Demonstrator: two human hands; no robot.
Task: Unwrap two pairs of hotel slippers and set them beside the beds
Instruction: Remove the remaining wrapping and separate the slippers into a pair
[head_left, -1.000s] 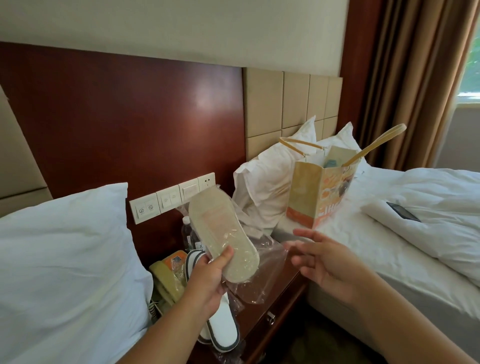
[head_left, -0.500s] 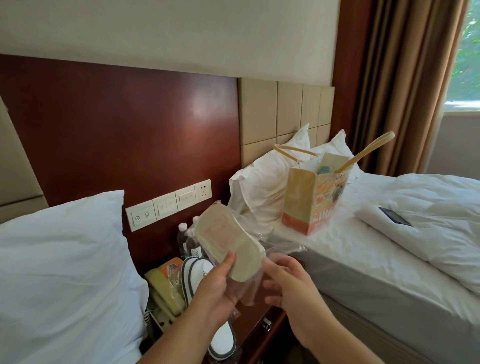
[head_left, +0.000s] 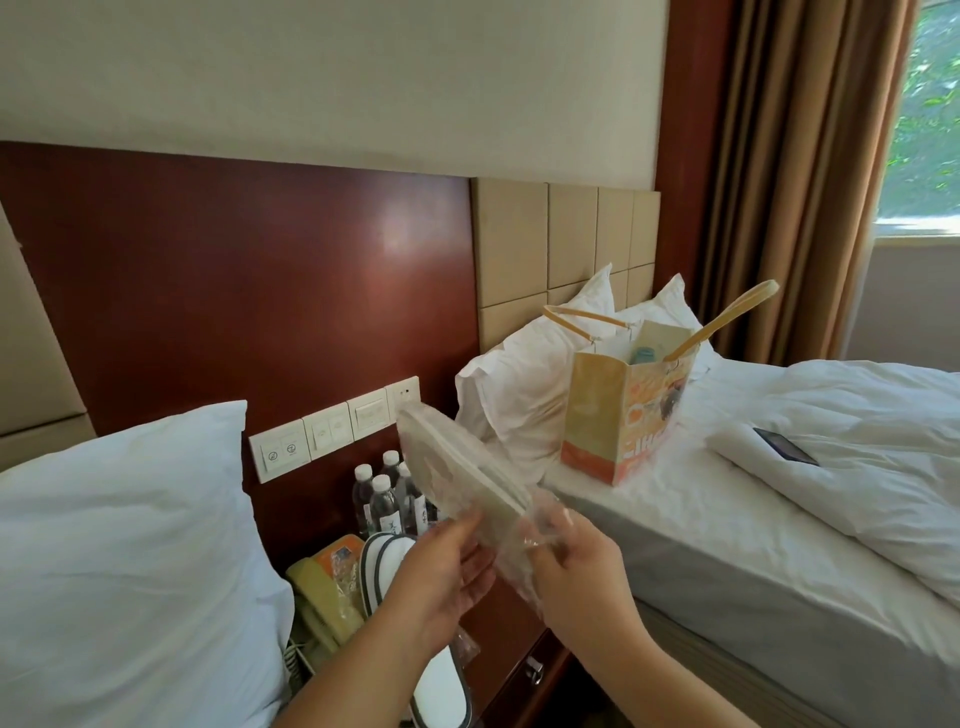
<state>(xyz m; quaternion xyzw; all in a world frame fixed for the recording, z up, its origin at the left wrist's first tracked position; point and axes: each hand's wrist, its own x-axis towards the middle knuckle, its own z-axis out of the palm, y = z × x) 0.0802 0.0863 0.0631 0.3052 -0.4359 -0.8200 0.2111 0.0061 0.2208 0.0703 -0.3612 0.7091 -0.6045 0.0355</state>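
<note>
A pair of beige slippers (head_left: 457, 467) in a clear plastic wrapper (head_left: 524, 561) is held up over the nightstand, tilted with its far end up to the left. My left hand (head_left: 441, 577) grips the pair's near end from the left. My right hand (head_left: 576, 566) pinches the loose end of the wrapper on the right. Another pair of white slippers with dark trim (head_left: 410, 623) lies on the nightstand below my left forearm, partly hidden by it.
The wooden nightstand (head_left: 519, 639) between two beds carries water bottles (head_left: 384, 499), a beige phone (head_left: 317, 603) and an orange packet. A paper bag (head_left: 618, 410) and a dark phone (head_left: 784, 446) lie on the right bed (head_left: 779, 545). A white pillow (head_left: 119, 545) is left.
My right hand came in from the right and took hold of the wrapper's loose end. The pair turned from flat-on to more edge-on. The camera view shifted upward.
</note>
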